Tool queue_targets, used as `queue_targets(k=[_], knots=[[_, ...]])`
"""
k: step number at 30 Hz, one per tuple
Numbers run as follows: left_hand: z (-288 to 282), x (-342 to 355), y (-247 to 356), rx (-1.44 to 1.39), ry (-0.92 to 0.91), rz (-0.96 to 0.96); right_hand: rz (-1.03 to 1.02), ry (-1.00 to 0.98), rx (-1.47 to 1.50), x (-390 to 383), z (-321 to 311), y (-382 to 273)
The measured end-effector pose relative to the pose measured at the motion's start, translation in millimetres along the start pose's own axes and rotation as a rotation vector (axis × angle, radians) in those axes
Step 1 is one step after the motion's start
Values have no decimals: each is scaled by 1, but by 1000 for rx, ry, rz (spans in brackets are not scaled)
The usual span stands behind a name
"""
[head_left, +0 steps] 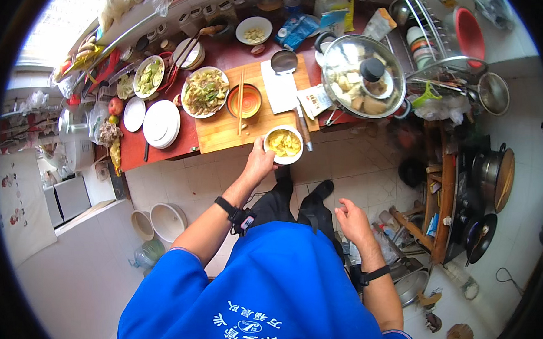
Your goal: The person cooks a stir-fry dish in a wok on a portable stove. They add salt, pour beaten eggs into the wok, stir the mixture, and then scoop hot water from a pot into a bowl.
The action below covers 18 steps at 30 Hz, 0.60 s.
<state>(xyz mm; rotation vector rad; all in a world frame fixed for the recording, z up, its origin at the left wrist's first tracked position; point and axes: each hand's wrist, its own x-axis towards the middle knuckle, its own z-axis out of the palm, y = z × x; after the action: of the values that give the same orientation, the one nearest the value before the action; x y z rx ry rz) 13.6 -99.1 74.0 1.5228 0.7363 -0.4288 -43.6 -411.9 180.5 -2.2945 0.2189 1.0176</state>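
Note:
My left hand (259,163) grips the rim of a small white bowl (283,144) of yellow food, held at the near edge of a wooden cutting board (224,131) on the red counter. My right hand (352,220) hangs free over the tiled floor, fingers spread, holding nothing. On the board sit an orange bowl (244,101) with chopsticks laid across it, a cleaver (281,85) and a knife (303,131). A plate of stir-fried food (204,92) lies at the board's left.
A wok with a glass lid (363,76) holds pale chunks at the right. Stacked white plates (161,123), a plate of sliced greens (148,76) and bowls crowd the counter's left. A dish rack (447,32), pots (492,173) and a wooden stand (443,201) fill the right side.

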Motion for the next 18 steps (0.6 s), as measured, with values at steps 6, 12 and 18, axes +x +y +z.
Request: queue_targets(k=[6,12,18], knots=[[78,-73,54,76,-367,43,-206,120,475,-21,-41,4],[210,-157,82,133,-710,118,-316,302,676,-83,-105,89],[335,-220,105,113,-1023,76,-229,424,980,-158,-173,198]])
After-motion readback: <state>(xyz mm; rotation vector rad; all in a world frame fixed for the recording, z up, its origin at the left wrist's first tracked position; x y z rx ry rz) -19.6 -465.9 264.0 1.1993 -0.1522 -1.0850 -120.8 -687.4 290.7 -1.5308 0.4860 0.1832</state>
